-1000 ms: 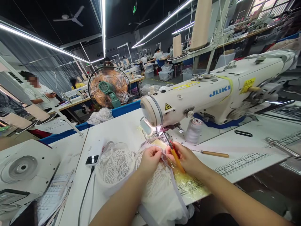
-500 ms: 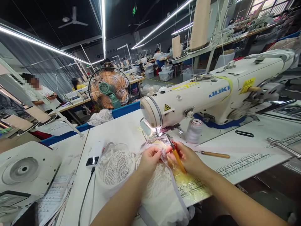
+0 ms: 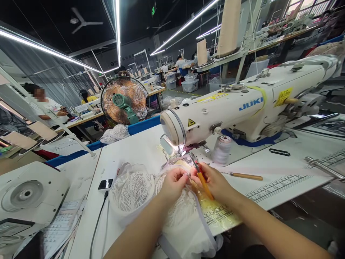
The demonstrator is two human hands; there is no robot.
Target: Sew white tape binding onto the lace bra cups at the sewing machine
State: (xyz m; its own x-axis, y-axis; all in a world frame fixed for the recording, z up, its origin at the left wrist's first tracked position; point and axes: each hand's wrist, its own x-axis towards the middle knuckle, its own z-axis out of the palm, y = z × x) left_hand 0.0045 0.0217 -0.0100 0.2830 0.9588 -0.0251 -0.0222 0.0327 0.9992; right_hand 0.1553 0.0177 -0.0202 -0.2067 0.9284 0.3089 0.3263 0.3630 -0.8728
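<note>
A white lace bra (image 3: pixel 131 192) lies across the table in front of the sewing machine (image 3: pixel 215 111), its two cups side by side. My left hand (image 3: pixel 174 183) is closed, thumb and finger pinching the bra's edge trim near the needle area. Right beside it, my right hand (image 3: pixel 208 180) is wrapped round orange-handled scissors (image 3: pixel 205 185), blades pointing up and away toward the machine. The fingertips of both hands almost meet at the trim. What exactly the right fingertips pinch there is too small to make out.
A thread cone (image 3: pixel 222 150) stands right of the needle. A wooden-handled tool (image 3: pixel 246 176) and a black blade (image 3: pixel 279 152) lie farther right. A small black-faced device (image 3: pixel 105 184) with a cable sits at left. Beyond the table are a large fan (image 3: pixel 124 100) and a standing person (image 3: pixel 45 104).
My left fingertips have shifted slightly right along the trim, closer to the right hand. The scissors stay in my right hand, nearly unmoved.
</note>
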